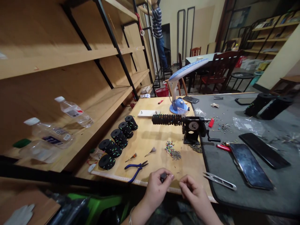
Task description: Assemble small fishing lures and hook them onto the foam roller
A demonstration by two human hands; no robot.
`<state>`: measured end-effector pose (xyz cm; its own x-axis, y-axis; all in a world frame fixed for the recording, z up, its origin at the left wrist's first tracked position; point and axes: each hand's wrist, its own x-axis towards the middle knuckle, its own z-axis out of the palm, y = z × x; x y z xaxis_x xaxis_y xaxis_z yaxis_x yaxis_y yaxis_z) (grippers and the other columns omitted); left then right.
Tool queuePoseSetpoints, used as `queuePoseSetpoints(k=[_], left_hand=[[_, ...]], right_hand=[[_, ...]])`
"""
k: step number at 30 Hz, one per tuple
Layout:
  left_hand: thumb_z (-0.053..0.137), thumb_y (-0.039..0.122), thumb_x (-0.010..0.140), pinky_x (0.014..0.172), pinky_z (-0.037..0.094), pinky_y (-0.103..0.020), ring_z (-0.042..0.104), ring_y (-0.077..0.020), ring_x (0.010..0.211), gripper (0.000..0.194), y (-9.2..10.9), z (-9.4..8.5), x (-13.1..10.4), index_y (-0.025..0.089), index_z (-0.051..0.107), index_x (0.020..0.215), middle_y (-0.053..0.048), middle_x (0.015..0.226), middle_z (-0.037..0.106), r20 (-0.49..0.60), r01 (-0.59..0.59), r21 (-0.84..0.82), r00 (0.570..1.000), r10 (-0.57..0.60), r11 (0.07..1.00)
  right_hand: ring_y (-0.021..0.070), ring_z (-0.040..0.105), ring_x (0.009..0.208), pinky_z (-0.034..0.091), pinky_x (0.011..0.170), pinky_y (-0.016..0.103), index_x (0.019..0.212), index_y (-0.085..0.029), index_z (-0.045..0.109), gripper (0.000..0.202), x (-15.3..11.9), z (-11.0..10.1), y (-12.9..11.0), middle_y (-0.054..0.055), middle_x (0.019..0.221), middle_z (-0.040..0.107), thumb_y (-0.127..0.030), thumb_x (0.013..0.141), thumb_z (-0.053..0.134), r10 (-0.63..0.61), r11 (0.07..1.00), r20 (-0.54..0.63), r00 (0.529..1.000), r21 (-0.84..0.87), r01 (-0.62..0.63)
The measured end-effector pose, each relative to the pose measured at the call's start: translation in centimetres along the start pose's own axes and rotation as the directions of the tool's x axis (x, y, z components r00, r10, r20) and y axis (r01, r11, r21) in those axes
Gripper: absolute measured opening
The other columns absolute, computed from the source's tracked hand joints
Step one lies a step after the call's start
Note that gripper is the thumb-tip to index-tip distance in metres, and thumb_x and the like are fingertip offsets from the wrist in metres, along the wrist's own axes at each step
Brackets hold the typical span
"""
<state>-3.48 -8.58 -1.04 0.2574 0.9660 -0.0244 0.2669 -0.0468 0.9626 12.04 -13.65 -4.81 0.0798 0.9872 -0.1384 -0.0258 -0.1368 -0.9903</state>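
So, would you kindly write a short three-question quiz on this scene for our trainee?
1. What is in the grip of the left hand?
a) a phone
b) a small dark piece
c) a water bottle

2. True or false: the blue-handled pliers lie on the grey mat.

3. Which silver tool lies nearest the right hand?

Key:
1. b.
2. False; they lie on the wooden tabletop.
3. The snips.
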Motion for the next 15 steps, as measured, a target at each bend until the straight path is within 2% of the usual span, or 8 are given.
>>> queuePoseSetpoints(k=[4,7,11,15], left_hand=[[0.061,0.036,0.081,0.049,0.033,-0.021,0.042,-0.0108,0.05,0.024,-0.3,-1.0,1.0,0.015,0.063,0.069,0.004,0.052,0.046,-0.045,0.025,-0.015,0.999,-0.026,1.0],[0.06,0.04,0.081,0.049,0.034,-0.021,0.043,-0.0113,0.05,0.027,-0.6,-1.7,1.2,0.015,0.061,0.068,0.004,0.052,0.045,-0.057,0.038,-0.007,0.998,-0.039,0.999],[0.06,0.043,0.081,0.05,0.033,-0.022,0.041,-0.0108,0.05,0.03,-0.9,-1.9,0.6,0.016,0.059,0.069,0.005,0.052,0.043,-0.03,0.08,-0.047,0.996,-0.082,0.996],[0.06,0.045,0.081,0.049,0.031,-0.022,0.038,-0.0105,0.049,0.031,-1.3,-2.1,0.1,0.016,0.058,0.069,0.006,0.052,0.04,-0.021,0.101,-0.067,0.995,-0.102,0.993]], right_hand=[[0.0078,0.037,0.04,0.027,0.043,0.021,0.069,-0.02,0.055,0.046,0.4,-0.6,0.7,-0.008,0.045,0.046,-0.063,0.067,0.07,0.16,0.954,-0.123,0.979,0.274,-0.121],[0.0077,0.042,0.04,0.029,0.041,0.019,0.07,-0.02,0.056,0.045,0.5,-1.1,0.4,-0.006,0.049,0.054,-0.057,0.061,0.078,0.254,0.884,-0.193,0.948,0.443,-0.147],[0.0151,0.061,0.058,0.039,0.044,0.019,0.072,-0.02,0.059,0.042,0.2,-1.6,-0.4,0.0,0.062,0.068,-0.049,0.056,0.084,0.327,0.825,-0.231,0.916,0.543,-0.158],[0.0211,0.07,0.076,0.045,0.048,0.02,0.075,-0.019,0.061,0.04,0.1,-2.0,-0.5,0.005,0.076,0.076,-0.045,0.056,0.086,0.382,0.785,-0.22,0.897,0.59,-0.19]])
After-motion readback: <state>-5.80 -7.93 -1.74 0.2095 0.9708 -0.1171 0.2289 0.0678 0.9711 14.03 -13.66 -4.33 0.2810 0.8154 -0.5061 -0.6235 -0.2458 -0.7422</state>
